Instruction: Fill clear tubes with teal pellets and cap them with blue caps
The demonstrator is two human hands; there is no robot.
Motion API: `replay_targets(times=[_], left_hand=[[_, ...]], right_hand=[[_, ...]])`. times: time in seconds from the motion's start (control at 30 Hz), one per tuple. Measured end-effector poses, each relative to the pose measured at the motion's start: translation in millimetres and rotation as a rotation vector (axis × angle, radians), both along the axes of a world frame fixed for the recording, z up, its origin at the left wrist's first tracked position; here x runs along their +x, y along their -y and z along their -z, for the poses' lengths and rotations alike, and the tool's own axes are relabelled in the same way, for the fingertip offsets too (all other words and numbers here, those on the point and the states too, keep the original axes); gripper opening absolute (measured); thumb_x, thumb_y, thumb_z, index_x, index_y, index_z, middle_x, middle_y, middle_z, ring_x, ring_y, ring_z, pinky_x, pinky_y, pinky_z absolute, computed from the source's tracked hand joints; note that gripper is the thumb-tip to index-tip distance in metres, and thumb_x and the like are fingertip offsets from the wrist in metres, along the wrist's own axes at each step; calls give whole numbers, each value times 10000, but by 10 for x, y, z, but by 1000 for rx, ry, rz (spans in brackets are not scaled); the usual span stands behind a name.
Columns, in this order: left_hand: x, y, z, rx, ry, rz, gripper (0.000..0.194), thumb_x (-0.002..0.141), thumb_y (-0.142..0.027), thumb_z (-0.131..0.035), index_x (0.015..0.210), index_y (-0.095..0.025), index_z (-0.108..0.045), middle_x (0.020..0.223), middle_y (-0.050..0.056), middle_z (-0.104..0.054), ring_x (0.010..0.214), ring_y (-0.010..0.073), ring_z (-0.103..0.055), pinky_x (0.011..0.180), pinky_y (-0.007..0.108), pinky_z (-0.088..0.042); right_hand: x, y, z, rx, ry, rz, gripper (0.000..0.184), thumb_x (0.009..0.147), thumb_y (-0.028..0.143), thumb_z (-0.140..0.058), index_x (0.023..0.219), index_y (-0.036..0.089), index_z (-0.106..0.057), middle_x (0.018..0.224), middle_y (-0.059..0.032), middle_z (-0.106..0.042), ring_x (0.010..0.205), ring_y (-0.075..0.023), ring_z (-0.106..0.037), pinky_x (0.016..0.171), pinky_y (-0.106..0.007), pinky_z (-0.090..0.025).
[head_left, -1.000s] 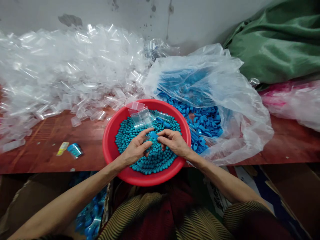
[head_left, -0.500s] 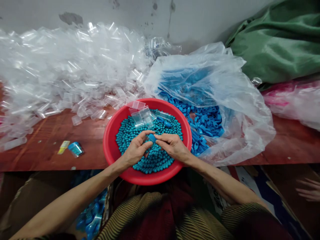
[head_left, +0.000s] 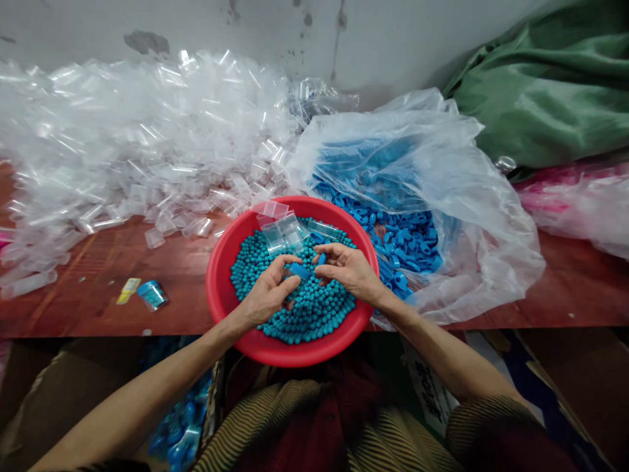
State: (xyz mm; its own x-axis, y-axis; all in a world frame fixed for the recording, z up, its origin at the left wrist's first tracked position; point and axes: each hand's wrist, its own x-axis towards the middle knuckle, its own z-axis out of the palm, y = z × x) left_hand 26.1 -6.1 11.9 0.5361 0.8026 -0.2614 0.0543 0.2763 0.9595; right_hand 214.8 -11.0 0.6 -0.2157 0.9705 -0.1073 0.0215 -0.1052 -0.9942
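Two hands over a red bowl of teal beads, centre of the frame.

The left hand (head_left: 268, 298) pinches a small blue piece (head_left: 298, 271) between thumb and fingertips, just above the beads (head_left: 304, 311). The right hand (head_left: 350, 270) hovers beside it, fingers loosely curled, a blue bit at their tips. The bowl (head_left: 221, 298) sits at the table's near edge; clear little bags (head_left: 147, 151) pile upper left, a sack of blue parts (head_left: 398, 236) lies right.

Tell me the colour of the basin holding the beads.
Red: the basin shows plainly in the head view, filled with teal beads.
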Motion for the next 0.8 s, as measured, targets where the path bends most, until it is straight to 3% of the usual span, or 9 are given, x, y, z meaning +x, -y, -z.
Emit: replay_targets(times=[0.1,0.2,0.27,0.33,0.4,0.57,0.67,0.8], left_hand=[[10,39,10,33,-59,-51,369,809,-350,-558,1116,-212,-407,633,-85,-442,396,38,-418,365,168,-350],[38,87,31,71,-80,-111,450,815,-340,-553,1215,-220,-384,651,-77,-435,404,39,-381,382,184,-336],[51,103,34,95,-71,-132,482,821,-331,-545,1254,-204,-377,633,-73,-416,431,48,-360,405,191,-315],[55,103,34,124,-54,-130,486,812,-317,-555,1251,-180,-399,629,-64,-418,479,62,-362,444,199,-311],[55,95,37,147,-38,-119,459,799,-313,-570,1213,-165,-438,659,-47,-448,540,76,-384,496,207,-332],[85,115,54,137,2,-134,281,776,-333,-592,987,-177,-492,747,-34,-474,634,87,-417,612,216,-386],[135,156,60,141,18,-196,203,769,-318,-586,846,-190,-449,734,-41,-440,658,88,-411,636,208,-394],[195,194,101,179,-7,-245,162,770,-279,-559,813,-191,-430,750,-35,-432,691,93,-412,655,205,-399]], right_hand=[[-102,37,-2,105,143,48,470,791,269,-581,1247,171,-520,944,-48,-633,750,-148,-607,667,-313,-552],[-191,121,-34,346,406,-77,399,889,265,-460,1273,166,-507,1028,-93,-630,938,-198,-605,846,-391,-507],[-242,183,-50,468,548,-172,543,875,332,-507,1370,145,-380,1159,-147,-570,1059,-247,-564,877,-429,-490],[-294,238,-52,527,688,-216,830,796,427,-610,1444,120,-192,1260,-206,-479,1092,-297,-542,818,-445,-514],[-349,283,-50,536,842,-207,963,755,475,-636,1459,111,-88,1278,-236,-441,1040,-318,-567,718,-429,-538],[-448,339,-70,564,1078,-178,864,764,485,-559,1434,88,-184,1108,-203,-538,791,-267,-619,535,-335,-509],[-456,340,-68,598,1119,-186,840,746,491,-537,1416,85,-236,1084,-192,-540,752,-255,-606,496,-315,-487],[-446,328,-35,605,1121,-212,845,744,504,-530,1408,65,-246,1078,-201,-534,744,-249,-598,499,-311,-482]])
